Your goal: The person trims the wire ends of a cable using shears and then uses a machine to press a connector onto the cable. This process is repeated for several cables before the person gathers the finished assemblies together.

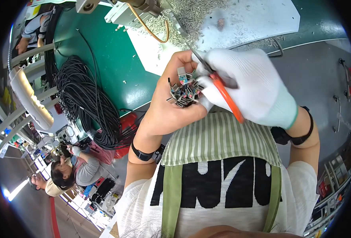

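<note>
Since the left hand [162,101] clutches so many plugs [185,92] while the right hand [252,81] grips a tool [227,97], some plugs might spill.

Beyond my left hand [159,109] I see a green bench [114,51]; well to that hand's left glow a lamp [31,99] and, farther back, a tube light [18,190]. Right of my right hand [250,85] lies grey floor [320,77], with a rack [334,180] farther back.

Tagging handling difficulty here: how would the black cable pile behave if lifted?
The black cable pile would likely flop, since its strands curve loosely. It is probably heavy, given the many layered loops. It may snag, as the loops cross one another.
</note>
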### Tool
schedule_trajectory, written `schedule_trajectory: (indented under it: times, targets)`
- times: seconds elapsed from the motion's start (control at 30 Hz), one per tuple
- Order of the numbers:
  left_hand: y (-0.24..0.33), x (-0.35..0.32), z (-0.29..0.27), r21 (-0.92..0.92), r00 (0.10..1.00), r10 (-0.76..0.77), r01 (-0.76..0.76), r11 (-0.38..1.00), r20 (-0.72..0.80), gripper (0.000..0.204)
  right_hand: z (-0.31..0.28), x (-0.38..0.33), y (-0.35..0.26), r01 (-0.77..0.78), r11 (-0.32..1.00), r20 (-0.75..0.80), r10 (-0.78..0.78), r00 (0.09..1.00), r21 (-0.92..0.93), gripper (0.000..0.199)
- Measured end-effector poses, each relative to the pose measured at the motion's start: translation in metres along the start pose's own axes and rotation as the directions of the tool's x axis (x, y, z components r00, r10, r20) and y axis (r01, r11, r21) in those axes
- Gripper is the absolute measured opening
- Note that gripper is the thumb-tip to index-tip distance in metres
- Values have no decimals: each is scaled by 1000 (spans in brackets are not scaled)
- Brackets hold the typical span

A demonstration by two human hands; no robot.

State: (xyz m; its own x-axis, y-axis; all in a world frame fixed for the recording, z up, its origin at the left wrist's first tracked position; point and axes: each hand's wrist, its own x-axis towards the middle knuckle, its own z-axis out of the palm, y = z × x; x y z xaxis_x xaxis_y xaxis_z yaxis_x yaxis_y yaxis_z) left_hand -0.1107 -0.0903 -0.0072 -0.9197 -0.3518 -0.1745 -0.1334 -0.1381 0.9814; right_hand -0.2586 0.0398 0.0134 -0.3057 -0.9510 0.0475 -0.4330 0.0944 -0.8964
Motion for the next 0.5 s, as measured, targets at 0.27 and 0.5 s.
schedule_trajectory:
  times: [0.27,0.5]
  targets:
    - [-12,-15,1,83,985,163,-158,984,-57,47,-6,1,-9,-458,685,206,420,884,566,16]
    - [-9,-3,-1,398,822,569,-523,753,4,33,3,-9,-2,117,962,-198,-168,966,-247,17]
